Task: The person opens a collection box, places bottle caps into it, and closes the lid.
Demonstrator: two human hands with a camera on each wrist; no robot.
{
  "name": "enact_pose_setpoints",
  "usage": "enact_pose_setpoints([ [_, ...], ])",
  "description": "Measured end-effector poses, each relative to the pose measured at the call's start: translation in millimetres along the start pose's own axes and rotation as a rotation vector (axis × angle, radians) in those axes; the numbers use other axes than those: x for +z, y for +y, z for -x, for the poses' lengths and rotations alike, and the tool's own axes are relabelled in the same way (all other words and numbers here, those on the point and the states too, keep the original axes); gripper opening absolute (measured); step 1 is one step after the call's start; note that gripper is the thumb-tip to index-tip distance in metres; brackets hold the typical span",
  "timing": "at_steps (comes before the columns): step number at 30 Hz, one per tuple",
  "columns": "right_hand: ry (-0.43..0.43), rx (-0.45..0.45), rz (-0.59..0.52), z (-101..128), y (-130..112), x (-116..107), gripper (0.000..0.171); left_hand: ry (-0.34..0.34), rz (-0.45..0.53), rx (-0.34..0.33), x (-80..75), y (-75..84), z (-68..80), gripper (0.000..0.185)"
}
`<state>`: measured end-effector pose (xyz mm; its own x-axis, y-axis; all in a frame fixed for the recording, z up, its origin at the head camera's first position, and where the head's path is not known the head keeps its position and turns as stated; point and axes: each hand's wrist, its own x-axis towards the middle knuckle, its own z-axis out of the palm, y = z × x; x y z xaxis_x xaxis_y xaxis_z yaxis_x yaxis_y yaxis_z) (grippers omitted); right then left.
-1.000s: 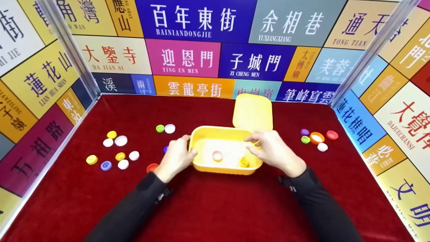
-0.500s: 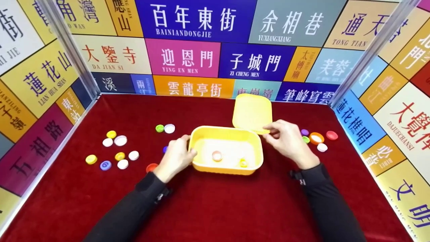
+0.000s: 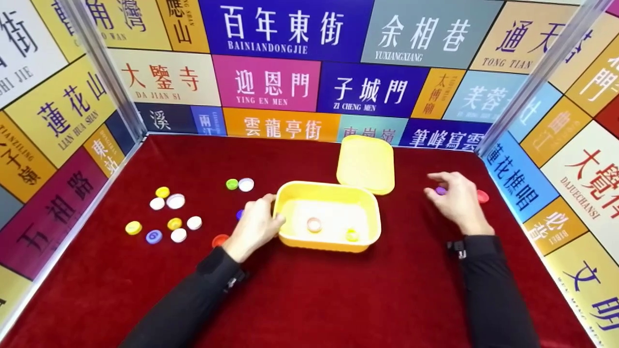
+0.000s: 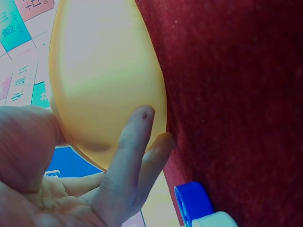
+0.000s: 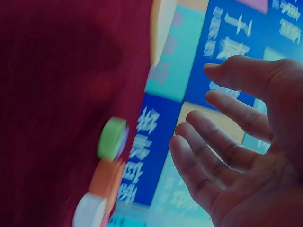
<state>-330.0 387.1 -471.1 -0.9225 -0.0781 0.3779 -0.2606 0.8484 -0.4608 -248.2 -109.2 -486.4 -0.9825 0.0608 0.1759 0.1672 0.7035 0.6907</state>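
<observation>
My left hand (image 3: 256, 222) grips the left end of a yellow plastic box (image 3: 329, 245), thumb at the rim and fingers along the outer wall (image 4: 104, 90). Inside the box lie a pinkish-white bottle cap (image 3: 314, 224) and a yellow cap (image 3: 352, 235). My right hand (image 3: 457, 203) hovers over the right-hand caps, fingers loosely bent and holding nothing. In the head view it partly covers that group; a purple cap (image 3: 440, 190) and a red cap (image 3: 482, 195) show beside it. The right wrist view shows a green cap (image 5: 111, 138), an orange cap (image 5: 107, 179) and a white cap (image 5: 90, 210).
A yellow lid (image 3: 366, 164) lies behind the box. Several caps, among them a blue one (image 3: 154, 236), are scattered at the left of the red tablecloth (image 3: 309, 299). A green cap (image 3: 232, 184) lies farther back; a red cap (image 3: 220, 240) is beside my left wrist. Printed panels surround the table.
My right hand has left the box's right side, touched the lid's near corner, then moved right over the caps. The lid has shifted very little. My left hand has stayed on the box.
</observation>
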Motion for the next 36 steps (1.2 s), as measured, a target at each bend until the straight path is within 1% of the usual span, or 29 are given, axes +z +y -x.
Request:
enact_pose_setpoints([
  [4,-0.003,0.054,0.033,2,25,-6,0.045,0.002,0.001,-0.002,-0.4,0.9,0.1,0.049],
  [9,-0.047,0.118,0.042,6,49,-11,0.051,0.009,-0.002,-0.002,-0.4,0.7,0.5,0.048],
  [16,-0.122,0.158,0.015,11,70,-14,0.055,-0.004,0.006,-0.012,0.0,1.0,0.7,0.049],
  [20,-0.16,0.193,0.008,9,81,-13,0.061,-0.001,-0.006,-0.01,0.4,0.1,0.3,0.049],
  [23,-0.191,0.206,0.024,7,85,-12,0.065,0.005,-0.014,0.001,0.7,-0.4,0.0,0.049],
  [28,-0.226,0.189,0.067,9,76,-15,0.064,0.006,-0.01,-0.002,1.2,-0.9,0.5,0.047],
  [33,-0.248,0.231,0.07,10,73,-16,0.06,0.004,-0.006,-0.006,0.8,-0.2,0.6,0.047],
  [36,-0.247,0.25,0.059,10,73,-16,0.057,-0.001,-0.005,-0.008,0.3,0.7,0.3,0.047],
])
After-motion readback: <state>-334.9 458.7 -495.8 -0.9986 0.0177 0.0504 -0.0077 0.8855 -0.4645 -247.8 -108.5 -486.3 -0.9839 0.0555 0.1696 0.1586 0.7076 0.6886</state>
